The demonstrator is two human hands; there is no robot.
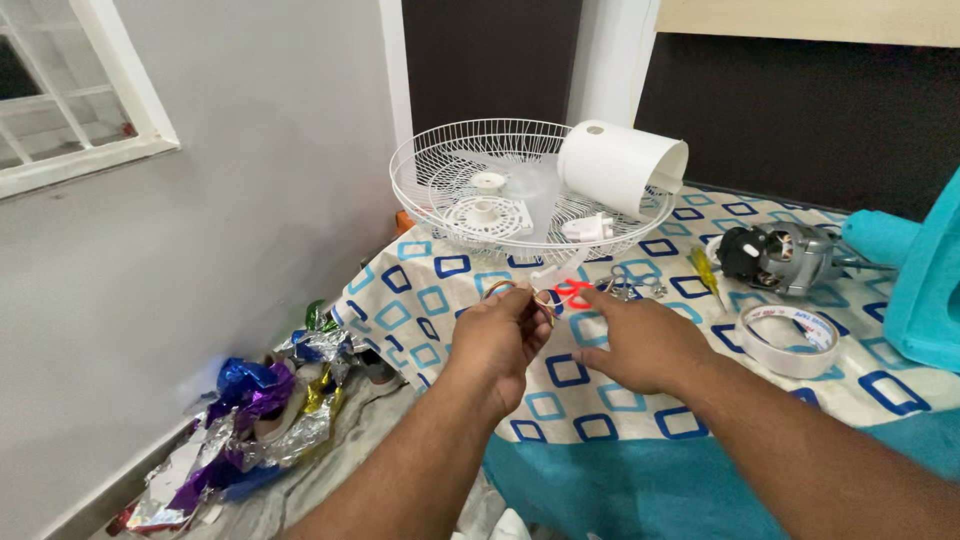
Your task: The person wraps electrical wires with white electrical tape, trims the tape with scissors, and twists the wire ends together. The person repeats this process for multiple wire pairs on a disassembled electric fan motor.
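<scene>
Pinching a small loop of copper-coloured wire (pixel 515 292), the left hand (pixel 497 343) is closed around it, thumb and fingertips nipped on the loop's lower edge, just in front of the white fan grille (pixel 450 160), which serves as the landmark here. That wire looks thin, light and springy, so it should bend easily and kink if squeezed; a hold on the loop's rim, as now, seems the sensible place, and it seems slick enough to slip from a loose grip.

To the right of the wire, also just in front of the grille, the right hand (pixel 645 345) holds nothing: forefinger stretched out, the other fingers curled, the tip pointing at a small red piece (pixel 574 293) on the cloth. A few small metal bits (pixel 632 288) lie just past that finger.

Now the surface (pixel 600 410): it's draped in a cloth printed with blue squares over a teal skirt, soft and a bit rumpled, so small parts could hide in its folds. Inside the grille lies a white cylindrical cover (pixel 620 165). Right of the grille sits a fan motor (pixel 775 257), and nearer us a roll of tape (pixel 790 338); at the far right edge, a teal plastic body (pixel 925 280).

Left of the grille and lower, crumpled shiny foil (pixel 255 420) litters the floor beside a grey wall with a white window frame (pixel 120 110).
</scene>
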